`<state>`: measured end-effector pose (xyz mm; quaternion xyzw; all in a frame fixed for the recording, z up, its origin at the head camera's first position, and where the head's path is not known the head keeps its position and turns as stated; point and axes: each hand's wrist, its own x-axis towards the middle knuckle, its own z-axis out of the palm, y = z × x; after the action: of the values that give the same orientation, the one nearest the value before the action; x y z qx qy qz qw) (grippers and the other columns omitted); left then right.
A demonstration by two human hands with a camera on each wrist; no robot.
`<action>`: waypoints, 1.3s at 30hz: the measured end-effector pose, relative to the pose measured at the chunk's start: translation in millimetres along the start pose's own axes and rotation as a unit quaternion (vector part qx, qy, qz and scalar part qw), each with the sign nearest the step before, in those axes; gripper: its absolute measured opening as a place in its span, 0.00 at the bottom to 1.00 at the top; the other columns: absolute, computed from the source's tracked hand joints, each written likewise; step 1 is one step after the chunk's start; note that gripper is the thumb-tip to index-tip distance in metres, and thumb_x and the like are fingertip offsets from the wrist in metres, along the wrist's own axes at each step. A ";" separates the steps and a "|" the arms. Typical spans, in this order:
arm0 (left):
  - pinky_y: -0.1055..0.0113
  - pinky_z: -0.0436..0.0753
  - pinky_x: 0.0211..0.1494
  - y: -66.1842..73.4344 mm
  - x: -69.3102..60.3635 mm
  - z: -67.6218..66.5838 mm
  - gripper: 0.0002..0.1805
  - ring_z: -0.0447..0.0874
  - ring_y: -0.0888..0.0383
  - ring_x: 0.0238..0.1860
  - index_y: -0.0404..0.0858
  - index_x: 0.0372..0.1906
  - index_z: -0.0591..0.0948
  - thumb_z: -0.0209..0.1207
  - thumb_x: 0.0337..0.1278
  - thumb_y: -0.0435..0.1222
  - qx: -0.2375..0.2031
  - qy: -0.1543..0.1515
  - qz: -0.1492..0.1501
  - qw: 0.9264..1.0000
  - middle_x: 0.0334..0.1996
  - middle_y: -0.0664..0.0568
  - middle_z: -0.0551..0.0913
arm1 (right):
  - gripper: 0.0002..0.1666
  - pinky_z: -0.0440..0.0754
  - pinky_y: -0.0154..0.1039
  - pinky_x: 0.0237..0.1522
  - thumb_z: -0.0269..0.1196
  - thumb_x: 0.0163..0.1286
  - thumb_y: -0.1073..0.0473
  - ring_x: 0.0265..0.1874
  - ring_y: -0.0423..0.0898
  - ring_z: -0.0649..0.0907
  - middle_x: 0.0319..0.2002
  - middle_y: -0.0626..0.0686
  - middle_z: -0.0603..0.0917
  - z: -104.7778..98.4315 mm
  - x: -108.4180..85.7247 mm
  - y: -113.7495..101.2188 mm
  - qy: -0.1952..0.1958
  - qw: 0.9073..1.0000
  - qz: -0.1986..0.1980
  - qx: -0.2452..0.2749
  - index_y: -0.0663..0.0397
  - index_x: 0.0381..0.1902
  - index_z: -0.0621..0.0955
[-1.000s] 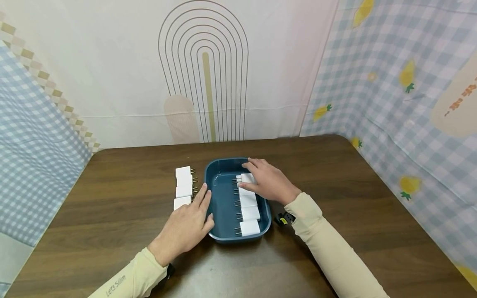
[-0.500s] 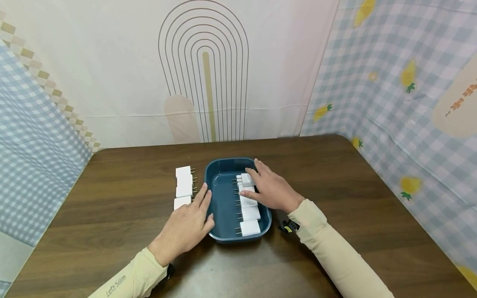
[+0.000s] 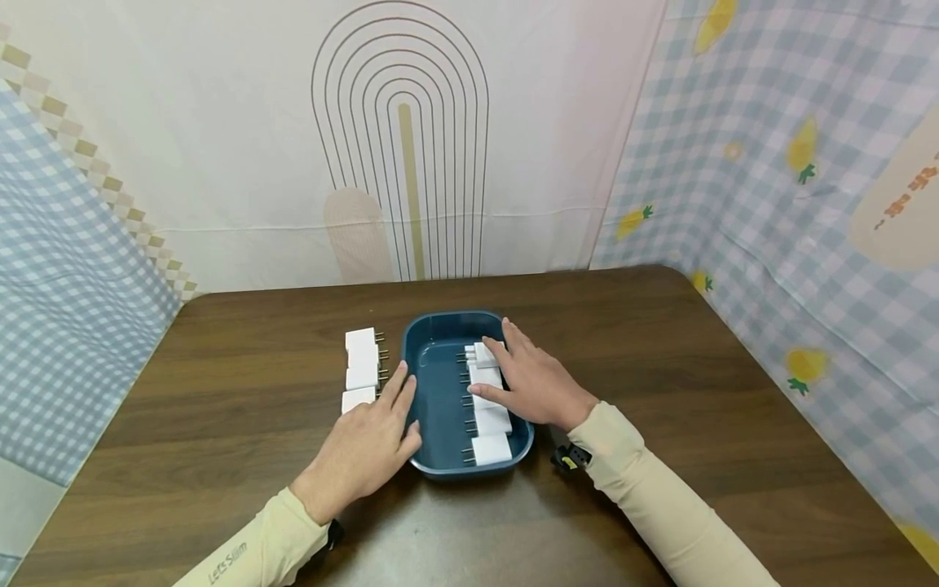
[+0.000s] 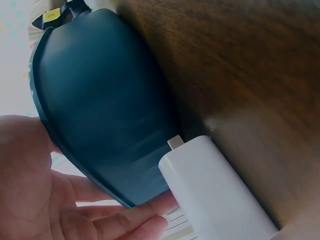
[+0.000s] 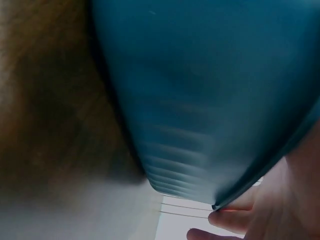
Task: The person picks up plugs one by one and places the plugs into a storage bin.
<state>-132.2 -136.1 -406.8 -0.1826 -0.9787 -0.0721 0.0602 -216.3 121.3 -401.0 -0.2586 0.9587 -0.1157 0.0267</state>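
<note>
A dark blue tray (image 3: 443, 408) holds a column of white plug adapters (image 3: 491, 450) along its right side, their prongs facing left. My left hand (image 3: 364, 448) rests at the tray's left rim with fingers extended. Just left of that hand, more white plug adapters (image 3: 361, 359) stand in a line on the table, prongs toward the tray; the hand hides part of the line. My right hand (image 3: 541, 383) lies across the right rim, thumb spread over the adapters inside, and it covers some of them. The left wrist view shows a white adapter (image 4: 215, 190) close to the tray wall (image 4: 100, 95).
The brown wooden table (image 3: 697, 424) extends on both sides of the tray. A pale curtain (image 3: 543, 147) hangs behind it, and checked cloths (image 3: 748, 220) hang at the sides. A dark wrist device (image 3: 570, 458) sits under my right wrist.
My right hand has shifted slightly right and toward me, away from the top adapter, uncovering more of it. The left hand, tray and adapters stay where they were.
</note>
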 end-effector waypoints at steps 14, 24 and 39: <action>0.48 0.86 0.53 -24.7 4.2 -16.6 0.31 0.89 0.41 0.49 0.33 0.71 0.71 0.54 0.72 0.46 -0.005 0.025 0.025 0.999 0.64 0.40 0.81 | 0.52 0.64 0.57 0.76 0.52 0.72 0.28 0.80 0.61 0.55 0.81 0.66 0.49 7.7 0.6 -0.9 0.018 1.000 0.000 -0.011 0.58 0.79 0.60; 0.53 0.86 0.37 -44.9 3.9 -33.7 0.20 0.87 0.49 0.31 0.34 0.55 0.83 0.64 0.60 0.38 0.039 -0.006 0.052 0.998 0.40 0.46 0.88 | 0.51 0.64 0.56 0.76 0.52 0.72 0.28 0.80 0.61 0.55 0.81 0.66 0.48 5.9 1.0 -2.6 0.020 1.000 -0.002 -0.011 0.59 0.78 0.61; 0.60 0.79 0.32 -45.0 -1.9 -35.8 0.20 0.75 0.60 0.24 0.43 0.38 0.82 0.77 0.39 0.45 0.029 -0.086 0.088 0.992 0.28 0.57 0.80 | 0.52 0.61 0.57 0.77 0.51 0.73 0.28 0.81 0.60 0.52 0.82 0.65 0.45 4.6 -1.7 -1.0 0.003 1.000 0.002 0.000 0.57 0.79 0.59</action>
<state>-143.7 -184.2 -377.3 -0.2713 -0.9621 -0.0222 -0.0126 -213.8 120.3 -405.3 -0.2558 0.9594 -0.1166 0.0240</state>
